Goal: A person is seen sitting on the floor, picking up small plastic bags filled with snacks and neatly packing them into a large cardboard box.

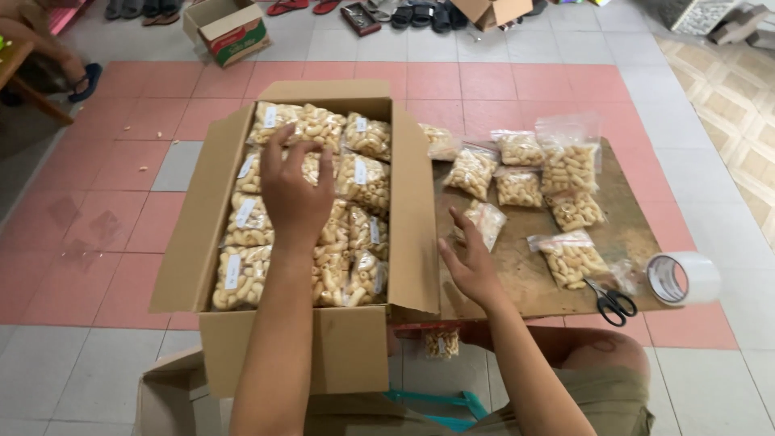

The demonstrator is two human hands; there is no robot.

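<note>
Left hand (295, 190) spread over packed snack bags (365, 182); right hand (472, 262) spread, apparently empty; pressing could crush them.

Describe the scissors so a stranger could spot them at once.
Find the brown board right of the open cardboard box. At its near right corner, beside the clear tape roll, lie the black-handled scissors, the only metal tool among snack bags.

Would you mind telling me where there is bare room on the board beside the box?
On the wooden board, bare patches lie between the right hand and the scissors, and along its far right edge. The snack bags crowd its upper middle. The cardboard box, under the left hand, is packed full.
</note>
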